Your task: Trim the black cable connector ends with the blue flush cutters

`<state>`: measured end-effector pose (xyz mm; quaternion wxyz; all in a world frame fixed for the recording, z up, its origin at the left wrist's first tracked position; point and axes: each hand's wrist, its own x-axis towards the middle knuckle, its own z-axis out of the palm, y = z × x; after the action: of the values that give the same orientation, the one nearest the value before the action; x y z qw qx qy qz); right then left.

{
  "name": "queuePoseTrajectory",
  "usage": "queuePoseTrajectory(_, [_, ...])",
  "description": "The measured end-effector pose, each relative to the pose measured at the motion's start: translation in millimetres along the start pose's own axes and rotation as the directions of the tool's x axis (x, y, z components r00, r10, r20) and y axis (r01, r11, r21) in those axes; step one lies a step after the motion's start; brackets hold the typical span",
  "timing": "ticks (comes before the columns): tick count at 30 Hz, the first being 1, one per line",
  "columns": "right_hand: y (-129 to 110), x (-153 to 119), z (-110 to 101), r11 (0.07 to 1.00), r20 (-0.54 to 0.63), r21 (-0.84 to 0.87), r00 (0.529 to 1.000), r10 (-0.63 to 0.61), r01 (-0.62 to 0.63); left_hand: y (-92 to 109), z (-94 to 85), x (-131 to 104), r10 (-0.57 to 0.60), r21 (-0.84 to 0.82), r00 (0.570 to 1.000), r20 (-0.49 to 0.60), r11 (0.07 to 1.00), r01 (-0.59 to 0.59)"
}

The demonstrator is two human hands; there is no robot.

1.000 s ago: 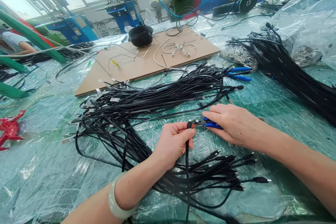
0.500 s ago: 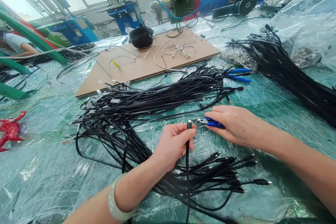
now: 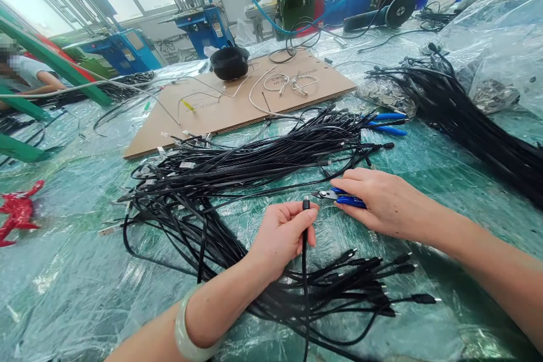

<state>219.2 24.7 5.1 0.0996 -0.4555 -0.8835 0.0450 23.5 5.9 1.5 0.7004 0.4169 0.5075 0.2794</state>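
The cable (image 3: 304,237) is pinched upright in the left hand (image 3: 285,232), its plug end just left of the cutters (image 3: 339,198) clasped in the right hand (image 3: 377,203), tips pointing toward it.

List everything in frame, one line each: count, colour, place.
cable: one, black, upright in the left hand, plug end at the fingers
cutters: one, blue handles, in the right hand, tip close to the plug
cable pile: many, black, centre of table
finished cable ends: a bunch, black, near right
second cable bundle: many, black, far right
spare cutters: one pair, blue handles, behind the pile
cardboard sheet: one, brown, far centre
round black object: one, on the cardboard
red item: one, left edge
plastic sheeting: clear over green table
left hand: shut on cable, pale bracelet at wrist
right hand: shut on cutters
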Motion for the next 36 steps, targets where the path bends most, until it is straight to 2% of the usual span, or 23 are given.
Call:
queuePoseTrajectory(6, [3.6,-2.7,-2.7,1.0,-0.05,0.012,0.999,0.01,-0.009,0.4,0.4,-0.2,0.033,0.028,0.998,0.052,0.999,-0.034])
queuePoseTrajectory(23, [1.1,-0.9,-6.1,1.0,0.012,-0.014,1.0,0.0,0.0,3.4,-2.4,1.3,0.006,-0.098,0.989,0.149,0.995,0.009])
queuePoseTrajectory(36, [0.6,-1.1,-5.3,1.0,0.021,-0.016,1.0,-0.001,0.001,5.3,-3.3,0.2,-0.041,-0.101,0.988,0.152,0.993,0.057])
